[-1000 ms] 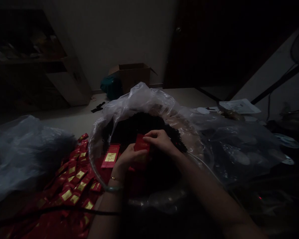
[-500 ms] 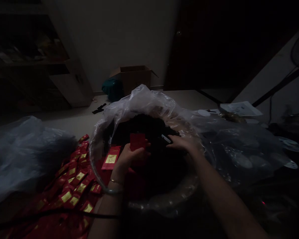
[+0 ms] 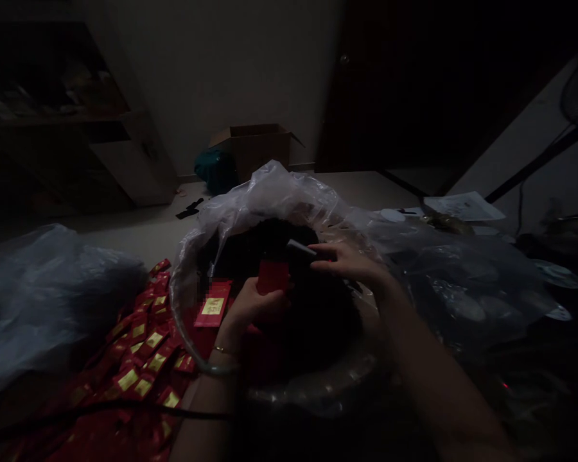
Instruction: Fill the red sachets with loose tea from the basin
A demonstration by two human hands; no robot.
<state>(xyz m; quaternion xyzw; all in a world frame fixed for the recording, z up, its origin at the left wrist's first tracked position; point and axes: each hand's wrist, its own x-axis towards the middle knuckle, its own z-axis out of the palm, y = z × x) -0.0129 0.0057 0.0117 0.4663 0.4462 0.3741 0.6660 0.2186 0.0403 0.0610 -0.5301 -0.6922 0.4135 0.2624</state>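
Observation:
My left hand [image 3: 257, 300] is closed around a small red packet [image 3: 273, 276], held upright over a plastic-lined round tub [image 3: 185, 333]. Dark loose material, perhaps tea leaves [image 3: 279, 234], fills the tub. In my right hand [image 3: 341, 262] is a small pale scoop-like tool [image 3: 301, 248], pinched between thumb and fingers and tilted toward the packet's top. The tool's exact shape is hard to see in the dim light. Beside my left wrist, flat red packets with a gold label [image 3: 214, 307] lie at the tub's left side.
A heap of filled-looking red and gold packets [image 3: 149, 346] spreads left of the tub, next to a clear plastic bag [image 3: 52, 301]. More plastic sheeting [image 3: 457, 282] lies on the right. Behind stand an open cardboard box [image 3: 262, 151] and a teal bag [image 3: 215, 168]. A dark cable [image 3: 125, 405] crosses the lower left.
My right hand has risen and moved left with the pale tool, bringing it close to the packet's top. My left hand has shifted slightly right and down with the packet.

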